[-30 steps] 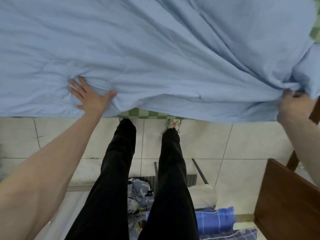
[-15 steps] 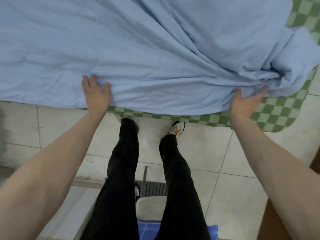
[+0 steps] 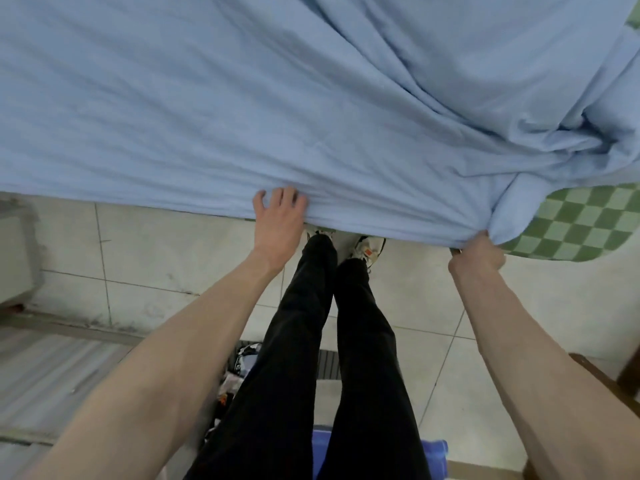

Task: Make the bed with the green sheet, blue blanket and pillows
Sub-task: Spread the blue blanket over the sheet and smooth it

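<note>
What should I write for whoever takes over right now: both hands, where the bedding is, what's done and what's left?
Left hand: fingers spread on the near edge of the blue blanket, pressing it, not gripping.
Right hand: fingers curled round the blanket's near edge, holding it.
Green sheet: on the bed, showing only at the right corner, where the blanket is bunched in folds.
Done: sheet on, blanket covers most of the bed.
Left: smooth the bunched right end over the bare corner, then place the pillows. No pillows on the bed in view.
</note>
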The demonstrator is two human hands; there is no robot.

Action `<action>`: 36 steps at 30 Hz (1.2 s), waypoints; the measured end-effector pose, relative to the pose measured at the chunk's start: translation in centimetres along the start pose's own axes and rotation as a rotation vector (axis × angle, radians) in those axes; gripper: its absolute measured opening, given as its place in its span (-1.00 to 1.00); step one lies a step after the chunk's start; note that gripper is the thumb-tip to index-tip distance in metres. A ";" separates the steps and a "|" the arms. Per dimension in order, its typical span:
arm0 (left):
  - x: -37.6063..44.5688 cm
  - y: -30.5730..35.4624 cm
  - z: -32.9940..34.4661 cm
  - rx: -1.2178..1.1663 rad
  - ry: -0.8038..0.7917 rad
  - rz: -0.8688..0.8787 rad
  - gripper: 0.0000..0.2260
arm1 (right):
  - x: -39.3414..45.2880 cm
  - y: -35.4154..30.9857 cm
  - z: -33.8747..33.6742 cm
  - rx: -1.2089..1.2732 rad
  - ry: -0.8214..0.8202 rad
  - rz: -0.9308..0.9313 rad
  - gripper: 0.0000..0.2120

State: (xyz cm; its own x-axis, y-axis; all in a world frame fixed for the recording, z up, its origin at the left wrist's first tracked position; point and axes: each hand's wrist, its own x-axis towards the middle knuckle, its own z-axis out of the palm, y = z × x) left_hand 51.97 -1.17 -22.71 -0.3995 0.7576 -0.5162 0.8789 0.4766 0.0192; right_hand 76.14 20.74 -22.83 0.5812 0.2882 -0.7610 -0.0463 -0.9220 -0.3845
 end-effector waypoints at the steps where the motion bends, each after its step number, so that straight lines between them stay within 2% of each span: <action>1: 0.1 -0.2 -0.1 -0.011 -0.040 0.010 -0.67 | 0.2 0.2 -0.8 0.143 -0.009 0.061 -0.63; 3: 0.3 -0.4 -0.3 -0.064 -0.087 0.030 -0.74 | -0.4 0.8 -2.0 0.109 -0.097 0.048 -0.64; 8: -0.1 -0.4 -0.4 -0.095 -0.132 0.034 -0.81 | -1.1 0.5 -1.7 0.087 -0.161 0.047 -0.60; 10: -0.5 0.1 0.0 -0.050 -0.239 0.054 -0.79 | -0.9 -0.2 -2.0 0.037 -0.157 0.047 -0.64; 12: -0.8 0.5 0.3 -0.028 -0.281 0.047 -0.76 | -0.9 -1.1 -2.4 -0.031 -0.176 0.067 -0.74; 16: -1.2 2.0 -0.9 -0.189 -0.140 -0.010 -0.68 | -1.4 -5.2 -3.4 -0.086 -0.167 0.023 -0.86; 20: 0.0 5.9 -3.9 -0.391 -0.022 0.017 -0.45 | -0.8 -13.3 -4.2 0.106 -0.122 -0.146 -0.76; 22: 1.7 8.6 -4.8 -0.450 -0.035 0.040 -0.42 | 0.4 -18.0 -4.2 0.129 -0.183 -0.247 -0.62; 24: 4.0 11.6 -5.2 -0.485 -0.113 0.054 -0.42 | 1.4 -21.8 -3.5 0.060 -0.280 -0.292 -0.49; 26: 6.1 14.8 -5.1 -0.535 -0.251 -0.007 -0.38 | 2.4 -23.9 -2.6 -0.068 -0.355 -0.277 -0.34; 27: 6.8 16.2 -4.9 -0.572 -0.304 -0.067 -0.34 | 2.9 -24.2 -2.3 -0.121 -0.395 -0.269 -0.34; 29: 7.5 18.4 -4.4 -0.675 -0.309 -0.211 -0.27 | 3.8 -24.4 -2.0 -0.212 -0.519 -0.247 -0.48; 31: 7.7 19.6 -3.9 -0.775 -0.237 -0.329 -0.23 | 5.2 -24.3 -3.3 -0.223 -0.572 -0.229 -0.55; 32: 7.7 19.9 -3.7 -0.795 -0.200 -0.366 -0.23 | 6.5 -24.3 -5.0 -0.162 -0.534 -0.234 -0.57; 34: 7.7 20.2 -3.4 -0.805 -0.147 -0.410 -0.22 | 9.7 -24.8 -9.9 -0.022 -0.346 -0.212 -0.69; 36: 7.8 20.6 -3.5 -0.798 -0.122 -0.438 -0.24 | 13.3 -23.9 -15.2 0.149 -0.194 -0.066 -0.77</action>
State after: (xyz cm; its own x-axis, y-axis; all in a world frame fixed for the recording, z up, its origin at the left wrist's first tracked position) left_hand 66.07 16.11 -23.39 -0.5848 0.4056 -0.7025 0.1966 0.9111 0.3623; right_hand 97.37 42.70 -15.83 0.4210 0.4037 -0.8122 -0.1407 -0.8556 -0.4982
